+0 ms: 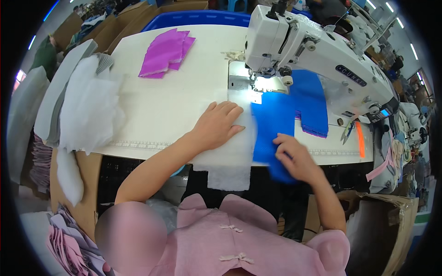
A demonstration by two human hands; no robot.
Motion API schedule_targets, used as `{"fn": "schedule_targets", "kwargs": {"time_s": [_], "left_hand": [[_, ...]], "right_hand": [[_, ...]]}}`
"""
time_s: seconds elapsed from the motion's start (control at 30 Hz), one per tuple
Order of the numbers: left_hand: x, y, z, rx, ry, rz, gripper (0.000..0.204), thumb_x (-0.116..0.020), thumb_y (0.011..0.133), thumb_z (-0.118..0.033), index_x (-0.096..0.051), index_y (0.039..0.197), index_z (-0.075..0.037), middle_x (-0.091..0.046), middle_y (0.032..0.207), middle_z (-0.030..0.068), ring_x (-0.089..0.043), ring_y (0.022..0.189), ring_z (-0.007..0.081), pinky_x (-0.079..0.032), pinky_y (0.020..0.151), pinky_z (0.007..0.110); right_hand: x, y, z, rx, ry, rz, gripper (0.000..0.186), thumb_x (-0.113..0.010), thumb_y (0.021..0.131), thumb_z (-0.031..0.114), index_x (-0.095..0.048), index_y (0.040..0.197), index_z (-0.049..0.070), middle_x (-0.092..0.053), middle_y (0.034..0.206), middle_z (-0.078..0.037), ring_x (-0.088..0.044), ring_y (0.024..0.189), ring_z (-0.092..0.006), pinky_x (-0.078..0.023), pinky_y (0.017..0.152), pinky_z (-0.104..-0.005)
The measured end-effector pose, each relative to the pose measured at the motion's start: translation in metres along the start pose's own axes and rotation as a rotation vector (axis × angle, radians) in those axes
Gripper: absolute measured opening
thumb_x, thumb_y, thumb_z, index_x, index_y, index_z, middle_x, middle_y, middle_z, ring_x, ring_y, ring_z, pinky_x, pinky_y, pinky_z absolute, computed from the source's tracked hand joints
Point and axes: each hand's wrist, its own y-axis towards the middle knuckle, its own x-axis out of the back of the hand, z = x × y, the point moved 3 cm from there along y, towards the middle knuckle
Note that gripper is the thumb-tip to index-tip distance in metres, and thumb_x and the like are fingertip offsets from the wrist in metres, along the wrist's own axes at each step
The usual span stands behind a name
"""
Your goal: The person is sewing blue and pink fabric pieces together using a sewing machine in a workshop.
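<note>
My left hand [220,125] lies palm down with fingers stretched out on a white padding piece [229,177], whose lower end hangs past the table's front edge. Beside it, a blue fabric piece [274,117] reaches up to the needle area of the white sewing machine [271,39]. My right hand [297,158] has its fingers curled on that blue fabric near the front edge, where the lower part droops and looks blurred. How firmly the padding and blue fabric meet under the needle is hidden by the machine head.
Purple fabric pieces [165,53] lie at the back left. White padding [87,106] is heaped on the left. Right of the needle sits a stack of blue pieces [315,108], with thread snips [346,133] and an orange strip [360,140] farther right. A cardboard box [400,221] stands below right.
</note>
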Motion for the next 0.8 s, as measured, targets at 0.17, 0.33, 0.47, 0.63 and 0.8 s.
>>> {"fn": "schedule_targets", "kwargs": {"time_s": [0.17, 0.33, 0.47, 0.63, 0.8], "left_hand": [[-0.002, -0.008, 0.005, -0.078, 0.113, -0.108, 0.038, -0.054, 0.082, -0.031, -0.049, 0.109, -0.005, -0.048, 0.113, 0.0138, -0.042, 0.111, 0.0283, -0.033, 0.092, 0.042], [0.000, -0.005, 0.000, -0.055, 0.063, -0.064, 0.037, -0.055, 0.082, -0.028, -0.049, 0.111, -0.005, -0.045, 0.118, 0.0143, -0.040, 0.114, 0.0294, -0.031, 0.095, 0.042], [-0.001, -0.004, 0.003, -0.047, 0.025, -0.030, 0.036, -0.055, 0.082, -0.028, -0.050, 0.109, -0.004, -0.045, 0.118, 0.0150, -0.040, 0.114, 0.0302, -0.032, 0.093, 0.041], [-0.003, -0.007, 0.005, -0.062, 0.025, -0.061, 0.036, -0.055, 0.082, -0.025, -0.050, 0.109, -0.003, -0.045, 0.118, 0.0153, -0.039, 0.115, 0.0304, -0.031, 0.094, 0.041], [-0.013, -0.011, 0.017, -0.079, 0.083, -0.051, 0.039, -0.053, 0.080, -0.027, -0.049, 0.113, -0.006, -0.044, 0.121, 0.0132, -0.036, 0.118, 0.0276, -0.029, 0.097, 0.045]], "right_hand": [[-0.007, -0.018, 0.042, -0.099, -0.525, -0.037, 0.080, -0.066, 0.065, 0.051, -0.037, 0.126, 0.008, -0.029, 0.135, -0.016, -0.021, 0.127, -0.0389, -0.019, 0.099, -0.0574], [-0.022, -0.044, 0.004, -0.111, -0.967, 0.080, 0.065, -0.069, 0.066, 0.024, -0.042, 0.124, 0.008, -0.034, 0.134, -0.015, -0.028, 0.126, -0.0327, -0.023, 0.098, -0.0550], [-0.012, -0.046, 0.000, 0.081, -0.464, -0.391, 0.040, -0.064, 0.067, 0.004, -0.055, 0.106, 0.004, -0.053, 0.112, -0.015, -0.050, 0.106, -0.0286, -0.038, 0.090, -0.0412], [-0.015, -0.013, 0.024, -0.211, 0.691, -0.959, 0.013, -0.055, 0.082, 0.000, -0.056, 0.094, -0.005, -0.061, 0.086, -0.010, -0.058, 0.075, -0.0176, -0.047, 0.071, -0.0297], [-0.037, 0.033, 0.075, 0.454, -0.070, -0.605, 0.027, -0.057, 0.063, -0.005, -0.057, 0.090, -0.004, -0.058, 0.092, -0.017, -0.058, 0.086, -0.0321, -0.047, 0.077, -0.0369]]}}
